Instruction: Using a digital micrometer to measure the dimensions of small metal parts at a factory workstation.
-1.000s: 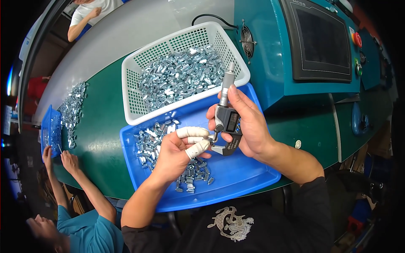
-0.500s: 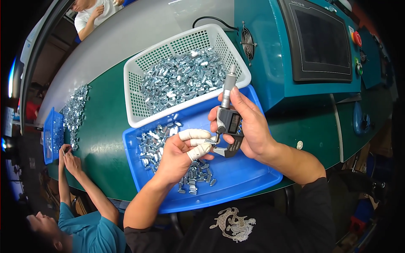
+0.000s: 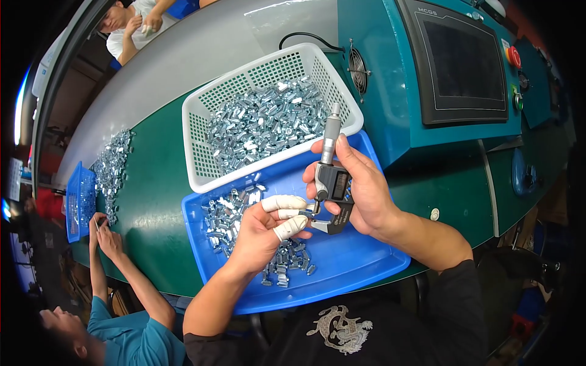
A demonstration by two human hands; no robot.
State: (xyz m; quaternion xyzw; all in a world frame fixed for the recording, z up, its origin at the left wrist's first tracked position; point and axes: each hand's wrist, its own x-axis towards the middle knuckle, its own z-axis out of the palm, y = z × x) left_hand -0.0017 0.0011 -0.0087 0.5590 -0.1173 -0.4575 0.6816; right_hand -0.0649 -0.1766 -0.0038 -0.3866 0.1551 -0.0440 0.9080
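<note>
My right hand (image 3: 371,204) is wrapped round a digital micrometer (image 3: 332,178), its thimble pointing up and away and its dark frame below. My left hand (image 3: 255,235), with white finger cots on its thumb and fingers, pinches a small shiny metal piece (image 3: 309,213) at the micrometer's jaws. The fingertips partly hide this piece; whether both jaw faces touch it, I cannot tell. Both hands are over a blue tray (image 3: 348,277), where loose metal pieces (image 3: 284,265) like hex sleeves lie. Beyond it, a white perforated basket (image 3: 195,143) holds many more and overlaps the tray's far side.
A teal machine (image 3: 387,91) with a dark screen (image 3: 461,67) and a red button (image 3: 513,58) stands at the far right. Leftward are a pile of metal pieces (image 3: 113,165), a small blue basket (image 3: 74,198) and a co-worker's hands (image 3: 107,239). Another person (image 3: 143,27) sits across the table.
The whole view has shifted slightly, so the scene sits a little lower. My hands keep their holds on the micrometer and metal piece, with the left fingers slightly moved at the jaws.
</note>
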